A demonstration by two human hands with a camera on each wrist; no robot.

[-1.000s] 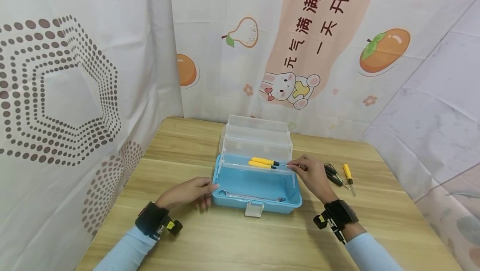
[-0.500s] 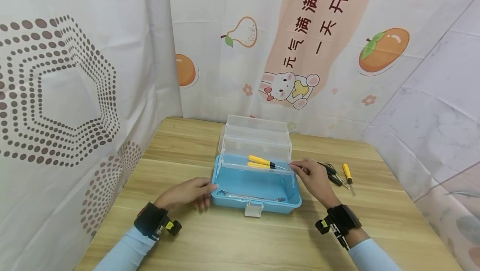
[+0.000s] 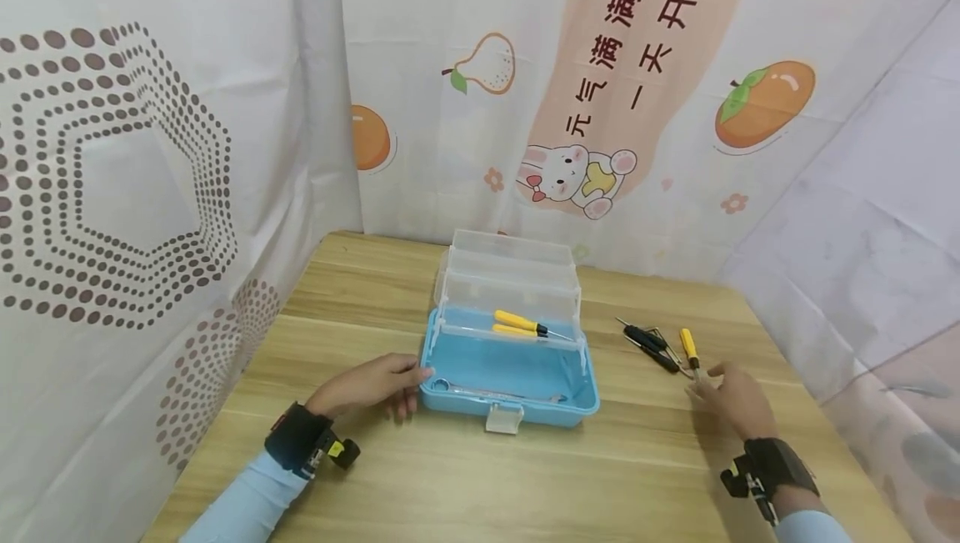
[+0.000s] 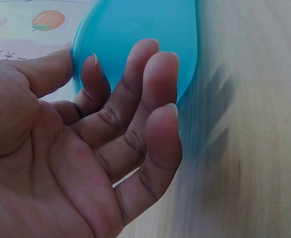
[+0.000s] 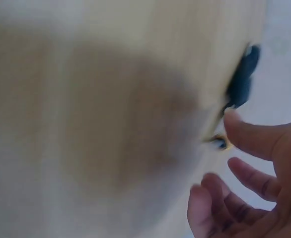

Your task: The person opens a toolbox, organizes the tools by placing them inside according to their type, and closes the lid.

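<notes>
My left hand [image 3: 375, 386] holds the left end of the blue toolbox [image 3: 510, 414], thumb over its rim and index finger by the outer wall. The left wrist view shows the other fingers [image 4: 160, 84] loosely bent beside the box [image 4: 145, 25]. My right hand [image 3: 737, 399], relaxed and holding nothing, is just beside the shaft of a yellow-handled screwdriver [image 3: 688, 344] on the table. Two yellow screwdrivers [image 3: 517, 322] lie in the clear tray at the back of the box. A combination wrench [image 3: 495, 394] lies along the box's front inside.
Black-handled tools [image 3: 651, 347] lie left of the loose screwdriver, partly overlapping. The translucent lid [image 3: 513, 263] stands raised behind the box, and a white latch [image 3: 504, 419] hangs at its front. Printed curtains border the wooden table [image 3: 450, 485] behind and at the sides.
My right hand has let go of the upper screwdriver in the tray and moved right and towards me, to the loose yellow screwdriver. My left hand stays at the box.
</notes>
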